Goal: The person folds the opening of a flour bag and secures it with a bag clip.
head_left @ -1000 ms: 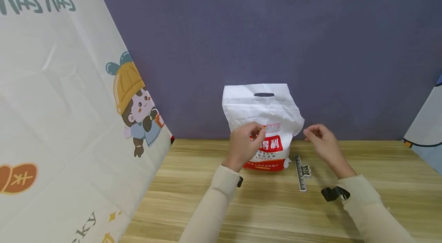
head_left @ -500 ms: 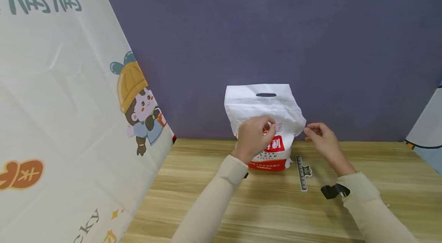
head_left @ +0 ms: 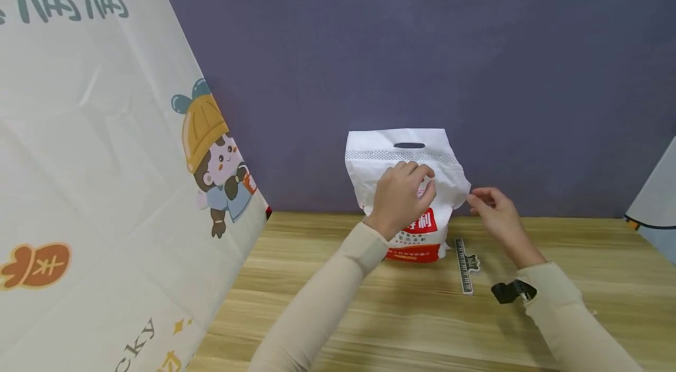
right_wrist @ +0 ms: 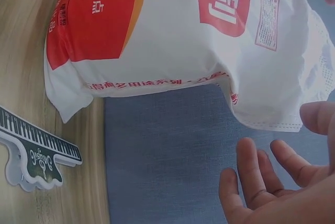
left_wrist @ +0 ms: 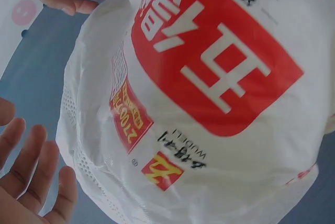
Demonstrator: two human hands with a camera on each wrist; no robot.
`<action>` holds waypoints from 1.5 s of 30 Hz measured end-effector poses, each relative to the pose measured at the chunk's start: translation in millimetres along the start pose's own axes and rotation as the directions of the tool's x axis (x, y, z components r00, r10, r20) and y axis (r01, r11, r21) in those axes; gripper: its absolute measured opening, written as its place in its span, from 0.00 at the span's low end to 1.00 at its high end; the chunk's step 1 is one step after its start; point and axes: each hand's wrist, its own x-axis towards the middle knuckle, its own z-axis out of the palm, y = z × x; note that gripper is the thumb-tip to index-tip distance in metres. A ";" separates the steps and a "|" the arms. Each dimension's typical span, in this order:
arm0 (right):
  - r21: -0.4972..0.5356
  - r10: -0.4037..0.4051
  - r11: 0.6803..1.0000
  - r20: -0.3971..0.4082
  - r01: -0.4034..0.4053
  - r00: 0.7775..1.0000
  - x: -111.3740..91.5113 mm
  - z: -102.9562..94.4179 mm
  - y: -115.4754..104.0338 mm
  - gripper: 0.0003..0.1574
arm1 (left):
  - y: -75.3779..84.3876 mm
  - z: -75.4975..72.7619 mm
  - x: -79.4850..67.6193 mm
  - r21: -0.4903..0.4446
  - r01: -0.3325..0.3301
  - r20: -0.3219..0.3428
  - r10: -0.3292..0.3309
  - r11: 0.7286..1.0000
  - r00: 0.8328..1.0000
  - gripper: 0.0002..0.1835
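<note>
A white and red flour bag [head_left: 369, 171] stands upright on the table against the dark wall, its cut-out handle at the top. My left hand [head_left: 402, 199] is in front of the bag's upper part and covers some of its print. In the left wrist view its fingers [left_wrist: 39, 182] are spread and relaxed beside the bag's top. At the bag's right edge is my right hand [head_left: 499, 219]; the right wrist view has its loosely bent fingers [right_wrist: 251, 171] just beside the bag's side seam, with nothing in them. A piano-keyboard clip [head_left: 466, 269] marked "Music" lies right of the bag.
The wood-grain table [head_left: 422, 325] meets the dark blue-grey wall [head_left: 317, 67] right behind the bag. A white printed sheet [head_left: 105, 155] with a cartoon figure borders the left side. Another light printed panel [head_left: 652, 196] stands at the far right.
My left hand has moved up and to the right across the bag's front, and its fingers have loosened. The right hand has stayed nearly still by the bag's edge.
</note>
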 end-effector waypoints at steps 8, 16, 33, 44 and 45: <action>0.004 0.007 1.000 0.001 -0.007 1.000 -0.8 1.0 -3.3 0.35 | -4.6 1.1 14.4 0.028 0.043 0.025 -0.043 0.999 0.999 0.08; 0.053 0.049 0.997 0.041 -0.051 0.998 2.7 2.9 -6.8 0.37 | -19.5 9.9 34.9 0.055 0.105 0.022 -0.107 0.993 0.994 0.15; 0.180 0.070 0.980 0.093 -0.086 0.993 10.1 5.5 -11.2 0.36 | -31.5 8.9 66.7 0.106 0.126 0.255 -0.150 0.986 0.955 0.33; 0.231 0.087 0.966 0.145 -0.119 0.986 14.8 6.2 -8.3 0.39 | -34.6 9.4 76.7 0.078 0.151 0.364 -0.169 0.985 0.916 0.33; 0.237 0.089 0.964 0.149 -0.123 0.985 15.6 6.2 -8.1 0.39 | -35.3 10.2 77.2 0.081 0.151 0.367 -0.170 0.985 0.914 0.33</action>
